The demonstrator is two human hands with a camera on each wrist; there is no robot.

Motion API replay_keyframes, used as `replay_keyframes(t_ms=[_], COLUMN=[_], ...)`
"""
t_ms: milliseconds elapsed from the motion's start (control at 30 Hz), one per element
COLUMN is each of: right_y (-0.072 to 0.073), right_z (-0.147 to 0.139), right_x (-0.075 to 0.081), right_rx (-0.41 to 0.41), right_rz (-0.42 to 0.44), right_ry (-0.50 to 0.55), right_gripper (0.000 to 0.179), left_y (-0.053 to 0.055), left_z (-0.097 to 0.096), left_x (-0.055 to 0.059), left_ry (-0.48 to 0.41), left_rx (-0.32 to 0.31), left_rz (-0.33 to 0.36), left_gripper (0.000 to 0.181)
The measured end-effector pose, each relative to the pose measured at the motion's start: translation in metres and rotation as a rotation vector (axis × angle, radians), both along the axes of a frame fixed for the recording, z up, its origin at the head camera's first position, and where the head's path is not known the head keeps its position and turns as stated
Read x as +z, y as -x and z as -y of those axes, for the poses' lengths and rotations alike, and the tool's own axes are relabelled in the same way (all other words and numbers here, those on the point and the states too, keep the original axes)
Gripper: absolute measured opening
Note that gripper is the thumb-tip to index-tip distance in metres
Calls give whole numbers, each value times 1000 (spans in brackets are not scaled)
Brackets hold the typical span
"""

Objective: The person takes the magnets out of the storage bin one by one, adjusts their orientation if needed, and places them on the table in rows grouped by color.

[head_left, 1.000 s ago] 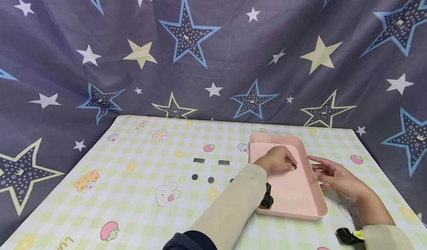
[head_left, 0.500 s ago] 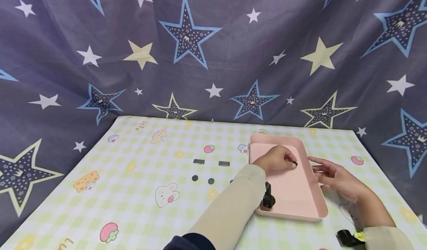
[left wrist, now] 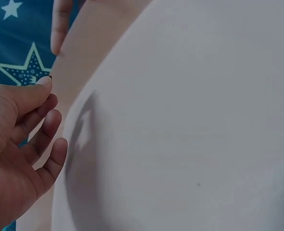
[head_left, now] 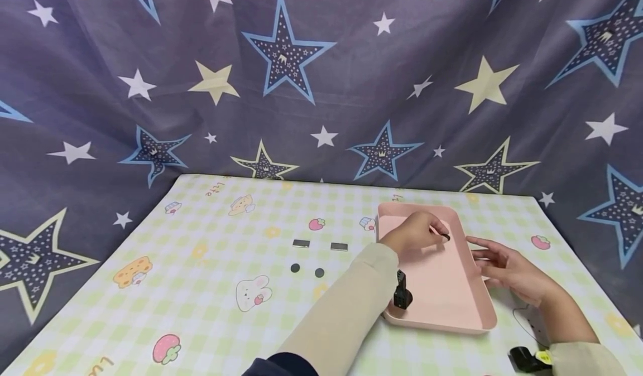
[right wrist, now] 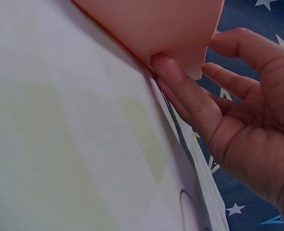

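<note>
My left hand [head_left: 421, 232] is over the pink tray [head_left: 442, 303], toward its far right part. Its thumb and fingertips pinch a small black disc [head_left: 446, 237], mostly covered by the fingers. In the left wrist view only a dark speck shows at the thumb tip, and the remaining fingers are loosely bent. My right hand [head_left: 512, 269] stays outside the tray's right wall, fingers spread and touching it. The right wrist view has a fingertip against the lower part of the pink wall.
Left of the tray lie two dark rectangular pieces [head_left: 301, 244] with shiny edges. Nearer are two black discs [head_left: 295, 268]. Black wrist devices sit at both wrists, the left one [head_left: 402, 293] over the tray's near left side. A star-patterned curtain [head_left: 321, 86] hangs behind the checked tablecloth [head_left: 201, 309].
My left hand has shifted slightly toward the tray's far end, still pinching the black disc. A third disc beside the left forearm is now hidden. The right hand keeps its place.
</note>
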State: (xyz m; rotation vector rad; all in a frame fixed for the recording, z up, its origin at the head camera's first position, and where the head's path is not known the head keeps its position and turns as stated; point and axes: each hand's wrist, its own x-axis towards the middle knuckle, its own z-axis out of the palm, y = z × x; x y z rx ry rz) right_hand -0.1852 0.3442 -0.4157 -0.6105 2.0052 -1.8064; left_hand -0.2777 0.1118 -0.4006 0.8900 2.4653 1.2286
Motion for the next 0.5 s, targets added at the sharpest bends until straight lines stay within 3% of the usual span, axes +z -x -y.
replay_keyframes(t_ms=[333,500], right_y=[-1,0], right_z=[0,-1], right_x=[1,2], right_rx=[-20,-17], right_rz=[11,7], right_ry=[-32,-49], right_gripper=[58,58], left_y=[-6,-8], left_z=[6,12], left_x=[7,7], left_ry=[-74,-89], left_rx=[28,16], left_rz=[64,60], left_gripper=[10,11])
